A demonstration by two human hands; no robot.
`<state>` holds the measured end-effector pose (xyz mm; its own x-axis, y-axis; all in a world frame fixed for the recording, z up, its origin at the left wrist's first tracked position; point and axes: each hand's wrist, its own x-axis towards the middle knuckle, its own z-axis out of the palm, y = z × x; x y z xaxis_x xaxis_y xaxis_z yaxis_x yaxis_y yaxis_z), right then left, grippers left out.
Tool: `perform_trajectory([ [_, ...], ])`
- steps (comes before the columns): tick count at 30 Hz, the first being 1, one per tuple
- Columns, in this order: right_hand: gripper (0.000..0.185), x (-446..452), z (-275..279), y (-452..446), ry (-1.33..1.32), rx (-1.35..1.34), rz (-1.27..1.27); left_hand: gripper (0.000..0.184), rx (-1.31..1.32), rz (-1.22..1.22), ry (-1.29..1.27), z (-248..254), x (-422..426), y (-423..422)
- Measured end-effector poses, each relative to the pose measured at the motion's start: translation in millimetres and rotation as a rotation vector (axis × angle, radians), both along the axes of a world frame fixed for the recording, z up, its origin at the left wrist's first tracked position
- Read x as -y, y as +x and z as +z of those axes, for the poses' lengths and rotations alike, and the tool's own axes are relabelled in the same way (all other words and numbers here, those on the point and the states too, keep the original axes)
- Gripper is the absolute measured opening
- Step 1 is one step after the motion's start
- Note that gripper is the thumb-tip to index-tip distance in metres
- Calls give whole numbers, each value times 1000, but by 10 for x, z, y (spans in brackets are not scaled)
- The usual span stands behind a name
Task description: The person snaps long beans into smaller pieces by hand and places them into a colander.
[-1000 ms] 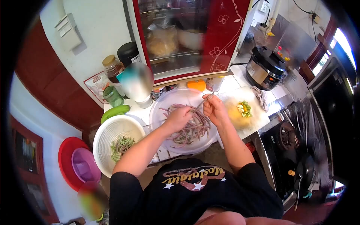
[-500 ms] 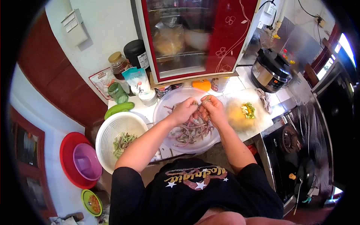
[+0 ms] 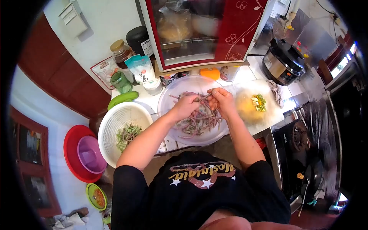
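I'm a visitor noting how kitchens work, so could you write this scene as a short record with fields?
Left hand: over basin, holding a purplish pod
Right hand: over basin, apparently holding the same pod
Basin: translucent, contains more purplish pods
Colander: white, left of basin, contains short green and purplish pieces
Board: right of basin, bears chopped food
Electric cooker: beyond the board, black-lidded

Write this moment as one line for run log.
left hand: holding slender bean pod | right hand: pinching same pod | below: translucent basin, purple bean pods | beside: white colander, cut bean pieces
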<state>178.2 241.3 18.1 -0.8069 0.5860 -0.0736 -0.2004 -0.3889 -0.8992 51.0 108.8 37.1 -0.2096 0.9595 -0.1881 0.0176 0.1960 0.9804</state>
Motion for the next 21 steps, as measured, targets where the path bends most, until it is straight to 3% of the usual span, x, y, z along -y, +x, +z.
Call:
perform_trajectory([
  [5,15,62,-43,-61,21,-5,-20,16,-38,133,-50,-159,-4,-89],
  [7,13,196,16,-96,303,66,-128,16,-131,187,-105,-183,-32,-139],
  [9,12,254,70,-111,384,29,-204,16,-219,244,-159,-228,-34,-253],
  [11,11,301,257,-64,453,-1,-248,16,73,360,-210,-285,23,-440],
  [12,11,284,299,-61,447,4,-245,16,77,362,-218,-242,0,-450],
  [14,13,217,308,-79,413,132,25,15,178,310,-2,-44,-13,-331],
  [16,14,194,172,-168,386,131,61,16,260,279,20,152,-13,-223],
  [18,10,266,119,-255,830,189,-132,14,119,-5,-62,161,-16,-237],
  [19,10,276,77,-293,825,191,-123,13,123,-3,-87,86,-27,-257],
  [21,6,272,9,-351,1459,185,-289,12,142,27,-118,11,-19,-276],
])
